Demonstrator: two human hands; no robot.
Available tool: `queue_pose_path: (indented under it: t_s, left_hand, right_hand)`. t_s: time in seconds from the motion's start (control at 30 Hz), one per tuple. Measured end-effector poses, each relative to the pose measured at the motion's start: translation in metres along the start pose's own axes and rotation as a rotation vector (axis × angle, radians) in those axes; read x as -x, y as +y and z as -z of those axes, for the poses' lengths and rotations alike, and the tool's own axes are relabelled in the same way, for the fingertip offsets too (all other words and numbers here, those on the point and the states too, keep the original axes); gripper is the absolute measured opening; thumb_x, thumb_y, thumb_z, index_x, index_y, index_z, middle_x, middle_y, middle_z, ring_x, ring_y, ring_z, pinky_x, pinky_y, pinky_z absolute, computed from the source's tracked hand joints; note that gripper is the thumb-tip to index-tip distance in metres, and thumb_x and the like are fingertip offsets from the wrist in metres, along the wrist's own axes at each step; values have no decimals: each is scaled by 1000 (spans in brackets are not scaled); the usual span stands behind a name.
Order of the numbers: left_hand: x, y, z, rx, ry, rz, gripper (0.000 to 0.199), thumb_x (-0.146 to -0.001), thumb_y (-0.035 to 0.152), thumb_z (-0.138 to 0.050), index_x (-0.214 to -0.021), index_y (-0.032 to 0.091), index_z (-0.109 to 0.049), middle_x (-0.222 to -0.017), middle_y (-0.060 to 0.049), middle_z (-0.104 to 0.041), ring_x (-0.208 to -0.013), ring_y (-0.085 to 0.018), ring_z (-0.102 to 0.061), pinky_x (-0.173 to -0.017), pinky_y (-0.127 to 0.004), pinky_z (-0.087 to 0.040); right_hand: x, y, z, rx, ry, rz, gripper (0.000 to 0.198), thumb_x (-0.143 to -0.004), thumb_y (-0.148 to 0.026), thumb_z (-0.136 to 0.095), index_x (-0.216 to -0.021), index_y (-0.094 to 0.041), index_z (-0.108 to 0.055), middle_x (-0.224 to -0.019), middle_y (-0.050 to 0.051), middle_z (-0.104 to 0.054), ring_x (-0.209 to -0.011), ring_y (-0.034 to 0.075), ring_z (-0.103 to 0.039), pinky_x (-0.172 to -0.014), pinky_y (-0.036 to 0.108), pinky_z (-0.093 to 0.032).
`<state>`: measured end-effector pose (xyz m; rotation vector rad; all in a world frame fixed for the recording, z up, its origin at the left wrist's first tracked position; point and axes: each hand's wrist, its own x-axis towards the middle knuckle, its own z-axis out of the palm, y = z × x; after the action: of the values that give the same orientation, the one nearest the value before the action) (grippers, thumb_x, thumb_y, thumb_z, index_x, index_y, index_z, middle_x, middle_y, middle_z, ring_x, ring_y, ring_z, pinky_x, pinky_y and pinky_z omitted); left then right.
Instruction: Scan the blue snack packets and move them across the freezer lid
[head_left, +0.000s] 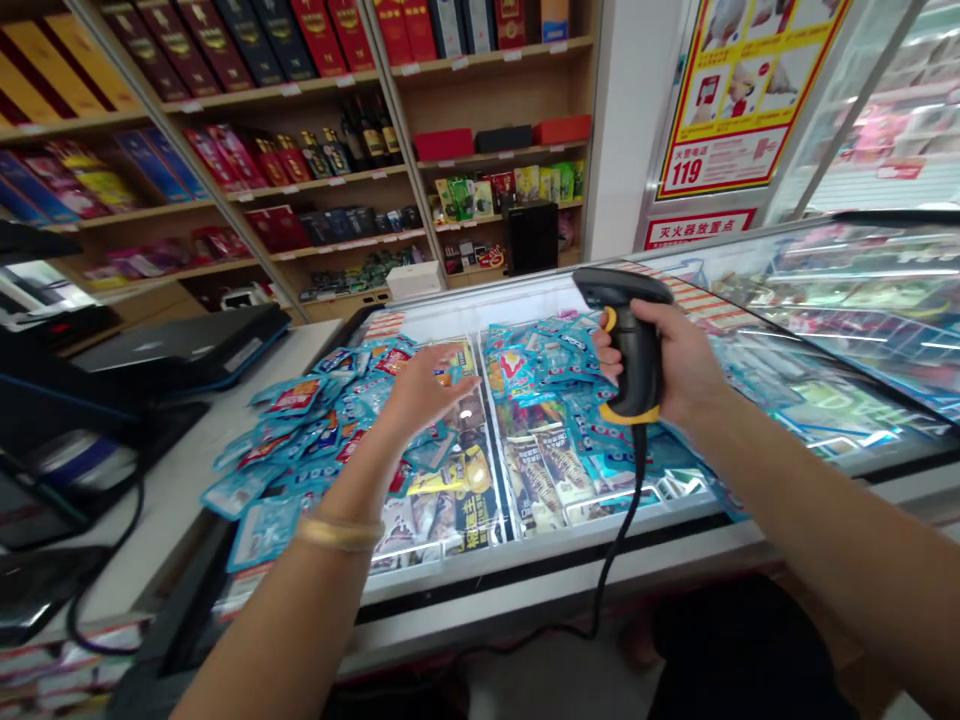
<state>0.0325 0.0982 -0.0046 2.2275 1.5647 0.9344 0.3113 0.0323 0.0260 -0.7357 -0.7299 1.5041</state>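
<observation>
My right hand (pixel 679 365) is wrapped round the grip of a black and yellow barcode scanner (pixel 637 350), held above the glass lid of a chest freezer (pixel 480 575). A black cable runs down from its handle. Over a pile of small blue snack packets (pixel 322 420) on the left, my left hand (pixel 427 385) hovers with thumb and fingers apart and nothing visible between them. A second heap of blue packets (pixel 555 345) lies on the glass to the right, partly behind the scanner. Through the glass show larger food bags (pixel 540 470).
Black counter equipment (pixel 187 345) and a cable stand on the white counter at the left. Shelves (pixel 300 185) with boxes and bottles line the back wall. A white box (pixel 415 280) is behind the freezer. Another glass-topped freezer section (pixel 847 350) extends right.
</observation>
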Motion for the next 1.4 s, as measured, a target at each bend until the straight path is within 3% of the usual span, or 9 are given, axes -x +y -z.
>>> queue_pose_path:
  t_s: [0.07,0.17,0.33,0.43,0.6,0.67,0.77,0.83,1.4]
  left_hand:
    - [11,-21,22,-107,-139,61,49,-65,46,-76,-109,24,-70,-111,-10,-72,-97,-28,-67,-90,-39,-50]
    - [25,-39,37,-396,-278,69,51,-58,47,-80,-103,25,-73,-112,-12,-72,-109,-36,-63,-97,-45,-46]
    - [37,-44,27,-525,-276,91,62,-51,48,-85,-105,19,-70,-114,-19,-68,-112,-42,-58,-93,-47,-45]
    - [40,-41,25,-423,-190,113,67,-47,43,-88,-105,20,-64,-107,-15,-69,-103,-37,-62,-85,-40,-46]
    - [39,-31,29,-109,89,252,31,-61,38,-77,-67,22,-51,-63,2,-53,-63,-17,-52,-60,-27,-36]
    - [38,-29,26,189,178,320,32,-66,42,-71,-63,21,-47,-58,4,-47,-58,-14,-48,-58,-26,-35]
    - [36,-29,17,709,189,465,35,-63,47,-73,-72,20,-53,-62,4,-55,-58,-13,-53,-58,-26,-42]
    - [36,-30,12,876,188,499,38,-59,45,-77,-77,19,-56,-65,4,-60,-61,-13,-57,-61,-26,-46]
    - [34,-38,7,818,236,440,32,-64,40,-76,-80,18,-58,-65,4,-59,-55,-11,-52,-52,-22,-41]
  right_hand:
    - [-6,24,-27,-23,-49,-98,19,-84,-35,-58,-80,-17,-59,-67,2,-57,-51,10,-49,-44,20,-43]
    - [-16,59,-54,-48,-91,-259,19,-86,-32,-53,-78,-16,-59,-63,2,-58,-50,10,-50,-44,19,-42]
    - [-26,96,-52,-64,-108,-371,17,-83,-30,-55,-81,-14,-62,-63,3,-59,-49,10,-50,-45,19,-42]
    - [-26,101,-42,-45,-95,-394,19,-83,-30,-55,-79,-14,-63,-64,4,-60,-50,10,-50,-45,20,-42]
    - [-23,99,-38,-24,-127,-387,20,-82,-32,-56,-80,-14,-63,-65,3,-59,-51,10,-49,-47,21,-43]
    - [-22,99,-37,-12,-148,-392,19,-80,-33,-59,-82,-14,-63,-66,3,-60,-51,10,-49,-47,21,-43]
    - [-18,100,-37,22,-186,-424,21,-78,-35,-64,-82,-15,-63,-68,3,-61,-51,10,-50,-47,21,-44]
    - [-16,101,-36,53,-229,-455,22,-77,-35,-65,-82,-14,-63,-69,3,-61,-50,10,-50,-46,21,-44]
    - [-13,106,-39,160,-280,-497,20,-74,-33,-67,-75,-13,-63,-63,2,-61,-45,9,-52,-40,19,-43]
